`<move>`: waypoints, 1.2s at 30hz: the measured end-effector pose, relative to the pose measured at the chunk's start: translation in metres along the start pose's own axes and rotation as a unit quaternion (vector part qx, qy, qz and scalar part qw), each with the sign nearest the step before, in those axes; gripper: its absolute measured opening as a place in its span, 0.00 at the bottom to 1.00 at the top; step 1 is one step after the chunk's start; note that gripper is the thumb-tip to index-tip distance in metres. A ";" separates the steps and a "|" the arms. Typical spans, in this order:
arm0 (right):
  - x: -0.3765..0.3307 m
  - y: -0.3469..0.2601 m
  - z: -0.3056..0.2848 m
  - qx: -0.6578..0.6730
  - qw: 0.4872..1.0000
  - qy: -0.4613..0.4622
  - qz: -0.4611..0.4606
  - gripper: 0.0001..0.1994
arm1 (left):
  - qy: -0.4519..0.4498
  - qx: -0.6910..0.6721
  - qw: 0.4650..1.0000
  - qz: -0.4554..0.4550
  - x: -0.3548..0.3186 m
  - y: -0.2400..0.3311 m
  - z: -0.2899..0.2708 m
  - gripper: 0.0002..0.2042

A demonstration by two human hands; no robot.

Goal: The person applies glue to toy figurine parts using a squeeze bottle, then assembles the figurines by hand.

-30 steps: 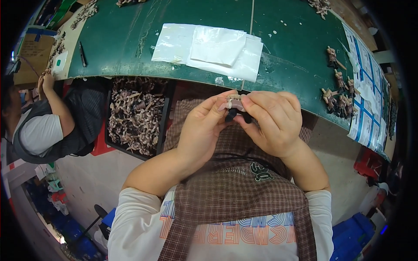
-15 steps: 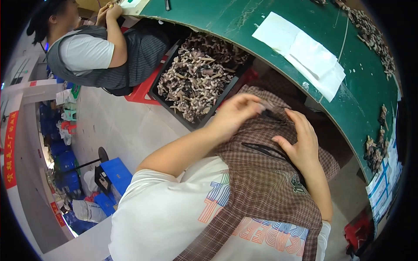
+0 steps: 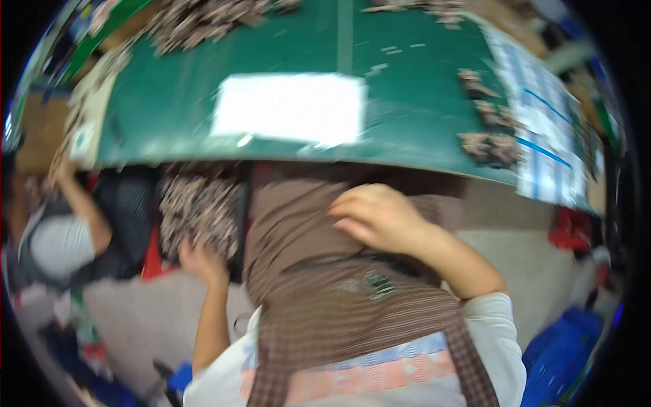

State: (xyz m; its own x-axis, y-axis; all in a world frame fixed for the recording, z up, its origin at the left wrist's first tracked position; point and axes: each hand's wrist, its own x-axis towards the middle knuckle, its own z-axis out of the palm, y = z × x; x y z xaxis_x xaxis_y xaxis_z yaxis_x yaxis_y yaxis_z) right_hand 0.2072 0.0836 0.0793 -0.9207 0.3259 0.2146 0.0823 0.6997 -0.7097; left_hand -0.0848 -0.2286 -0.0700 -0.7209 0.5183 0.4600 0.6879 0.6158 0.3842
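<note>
My left hand [image 3: 203,262] is stretched out to the left, at the near edge of a black tray [image 3: 237,254] heaped with small pale and dark figure-like pieces [image 3: 198,210]. Motion blurs it, but its fingers look apart, and nothing shows in them. Over my lap, above the brown checked apron [image 3: 325,298], hovers my right hand [image 3: 380,216]. Its fingers are loosely curved and the thumb stands off from them; I see nothing in its grasp.
The green table [image 3: 420,115] spans the front, with white paper sheets [image 3: 291,105] on it. More pieces lie in a pile [image 3: 196,24] at the back left and in small clusters [image 3: 491,148] at the right. A co-worker [image 3: 64,237] sits at the left.
My view has swung to the left. The left hand has left my lap and gone to the tray of pieces; the right hand stays over the lap.
</note>
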 end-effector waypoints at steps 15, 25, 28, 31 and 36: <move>0.044 0.175 -0.261 -0.371 0.891 0.194 0.177 0.11 | -0.149 0.052 0.984 0.085 0.020 -0.005 -0.009 0.15; 0.126 0.237 -0.258 -0.369 0.827 0.236 0.351 0.16 | -0.071 0.040 0.976 0.204 0.037 0.078 -0.018 0.22; 0.106 0.224 -0.267 -0.254 0.906 0.177 0.290 0.15 | -0.054 -0.132 0.940 0.311 0.057 0.172 -0.005 0.19; 0.082 0.169 -0.246 -0.089 0.940 0.184 0.272 0.12 | -0.170 -0.267 0.862 0.395 0.083 0.292 0.004 0.16; 0.045 0.100 -0.215 0.011 0.958 0.178 0.225 0.26 | -0.233 -0.358 0.810 0.402 0.094 0.434 0.036 0.27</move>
State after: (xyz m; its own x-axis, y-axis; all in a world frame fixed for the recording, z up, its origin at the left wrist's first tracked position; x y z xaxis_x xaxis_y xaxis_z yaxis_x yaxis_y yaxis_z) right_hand 0.2560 0.3051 0.1618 -0.6051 0.7903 0.0961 0.4286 0.4251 -0.7973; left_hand 0.1430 0.1084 0.1115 0.1462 0.8516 0.5034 0.7029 -0.4475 0.5529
